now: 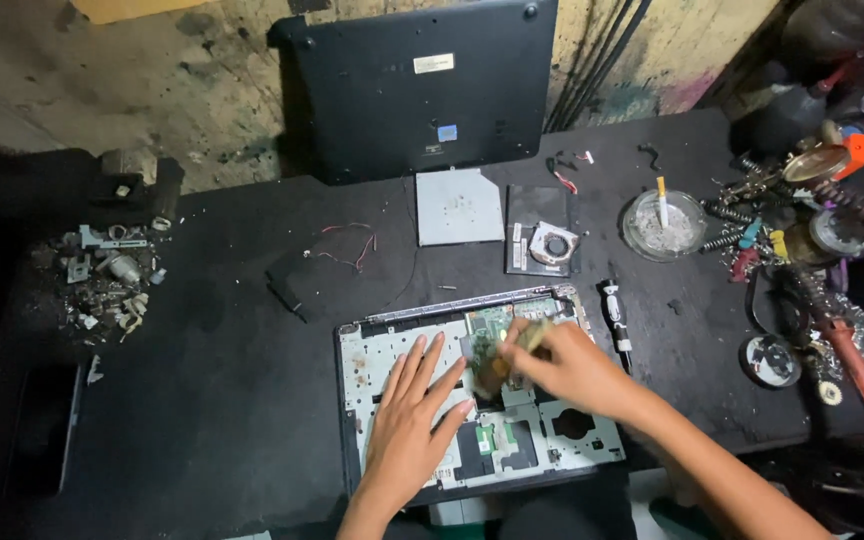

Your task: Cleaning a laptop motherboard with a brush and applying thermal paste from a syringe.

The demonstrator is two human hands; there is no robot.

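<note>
An opened laptop base (382, 345) lies on the black table with its green circuit board (487, 325) and metal frame showing. My left hand (414, 415) rests flat on the base, fingers spread. Over the board my right hand (564, 365) grips a small brush (500, 362), which is blurred by motion, its bristles touching the board.
A black laptop cover (422, 85) leans on the wall. A grey drive (459, 207), a fan part (550, 243) and a glass ashtray (663, 226) lie behind the base. A screwdriver (616, 315) is to its right. Tools crowd the right edge (812, 230); scrap parts (112, 275) sit left.
</note>
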